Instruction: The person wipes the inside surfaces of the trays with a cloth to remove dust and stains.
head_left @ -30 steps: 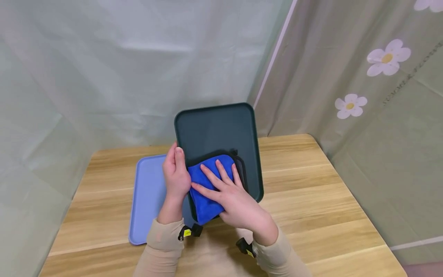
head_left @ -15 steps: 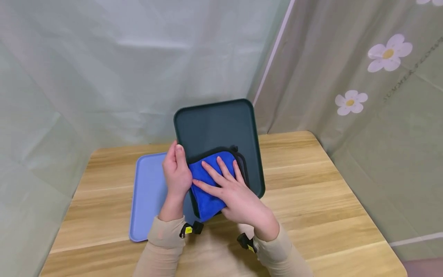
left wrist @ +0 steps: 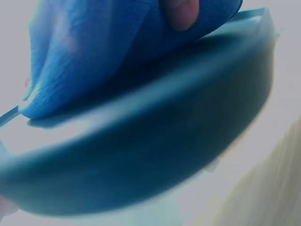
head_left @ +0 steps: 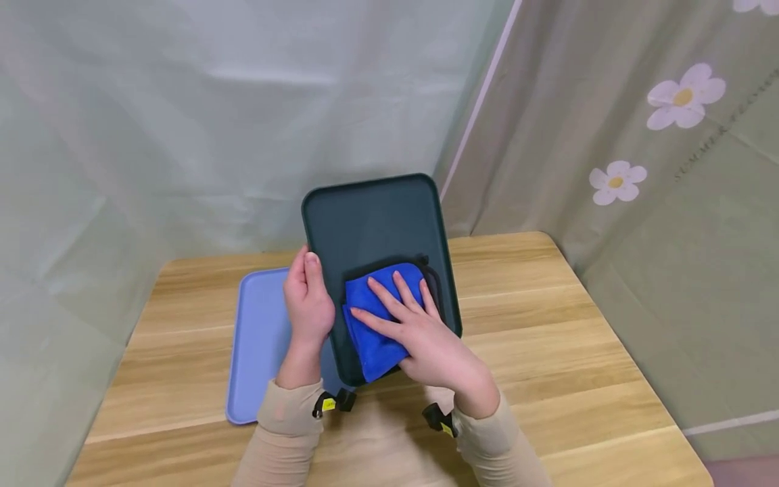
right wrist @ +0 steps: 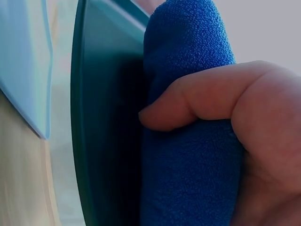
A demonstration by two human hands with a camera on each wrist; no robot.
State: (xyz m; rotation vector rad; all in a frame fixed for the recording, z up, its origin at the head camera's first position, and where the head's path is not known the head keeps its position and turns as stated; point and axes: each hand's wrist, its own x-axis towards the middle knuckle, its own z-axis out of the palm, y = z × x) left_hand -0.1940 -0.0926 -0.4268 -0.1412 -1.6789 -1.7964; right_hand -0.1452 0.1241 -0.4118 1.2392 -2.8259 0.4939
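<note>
My left hand grips the left edge of a dark green tray, its thumb along the rim and the other fingers mostly hidden behind. The tray is held tilted above the table. On its lower part lies a folded blue cloth with a dark edge. Spread over the cloth are the fingers of my right hand. In the right wrist view the thumb curls round the folded cloth's side. The left wrist view shows the cloth against the tray's inner face, above the blurred tray wall.
A light blue tray lies flat on the wooden table, partly covered by my left arm and the green tray. Behind the table hangs a pale curtain; a flowered curtain hangs at the right.
My right hand and the cloth have slid to the right across the green tray, away from its left edge. The green tray has shifted slightly left; my left hand keeps its grip.
</note>
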